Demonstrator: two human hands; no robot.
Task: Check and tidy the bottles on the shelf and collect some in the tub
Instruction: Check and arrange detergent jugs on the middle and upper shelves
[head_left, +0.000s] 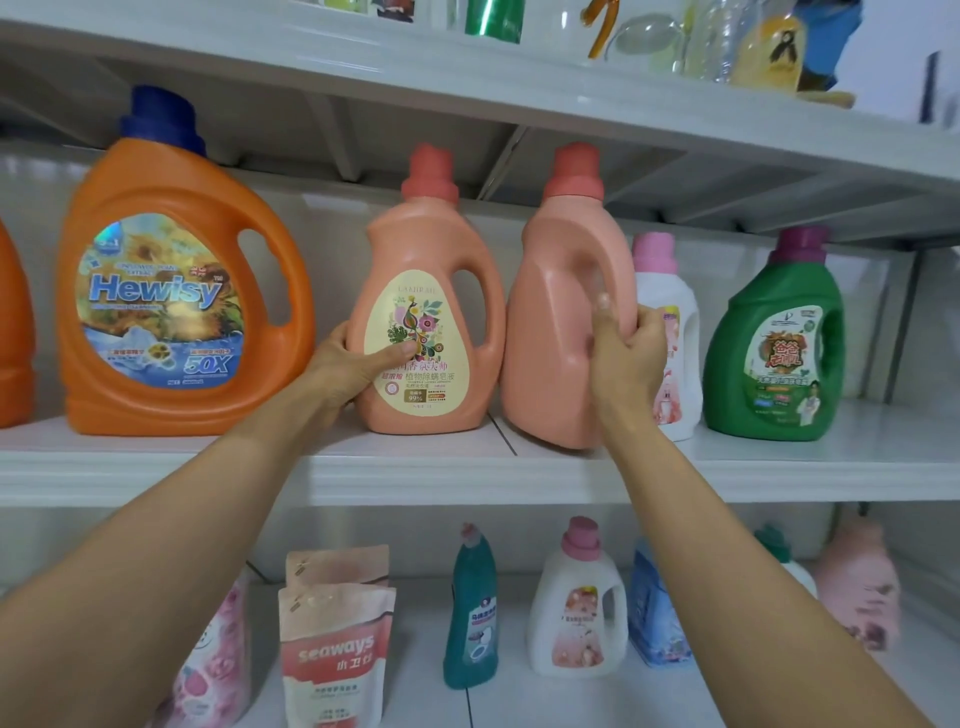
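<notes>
I had my left hand (353, 366) clamped on the upright labelled pink bottle (426, 291), right hand (626, 351) gripping the tilted pink bottle (556, 312) just right of it on the middle shelf (311, 460) — no label showing.

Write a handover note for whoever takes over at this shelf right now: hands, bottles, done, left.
Left hand grips the labelled pink bottle, upright on the middle shelf, label out.
Right hand grips the second pink bottle beside it, tilted, no label showing.
Done: cannot tell; tub not in view.
Left: probably set the second pink bottle upright, label forward, then collect bottles.
</notes>
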